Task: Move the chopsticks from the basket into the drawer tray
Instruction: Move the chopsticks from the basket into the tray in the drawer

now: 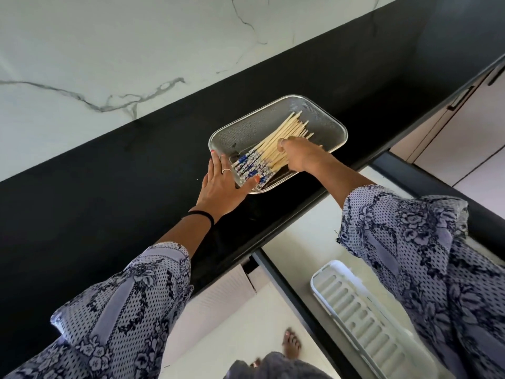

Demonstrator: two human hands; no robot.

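Many chopsticks (276,149), one loose bundle, lying flat in the basket (322,116); pale shafts fanned toward the far corner, blue-patterned ends toward me. None in the tray (355,313) that I can see.

Basket: one, metal mesh, rectangular with rounded corners, standing on the desk (109,187) close to its front edge.

Right hand (296,155): reached into the basket, fingers curled down over the middle of the bundle. Grip reads as closing on the shafts; I cannot tell whether the sticks are lifted clear of the mesh or how many it has.

Left hand (221,184): flat and released, fingers spread, palm down at the near left corner of the basket, thumb touching the patterned ends. I judge it is steadying the basket or squaring the ends.

Step in hand, by my reading: the gathering. Transfer not yet begun.

Next move calls for: a firm clench round the whole bundle so no stick slips out, a level lift over the basket rim, then a carry down and to the right into the drawer (341,214). The sticks should be laid lengthwise along the tray.

Tray: one, white, ribbed bottom, in the open drawer below the desk edge; part hidden by my right sleeve (423,255).

Surface: black, matt, bare apart from the basket.

Room: kitchen; white marble-veined wall (136,50) behind the desk, pale cabinet fronts (459,132) with dark handles at right, light floor (232,337) below, one bare foot (291,344) on it.
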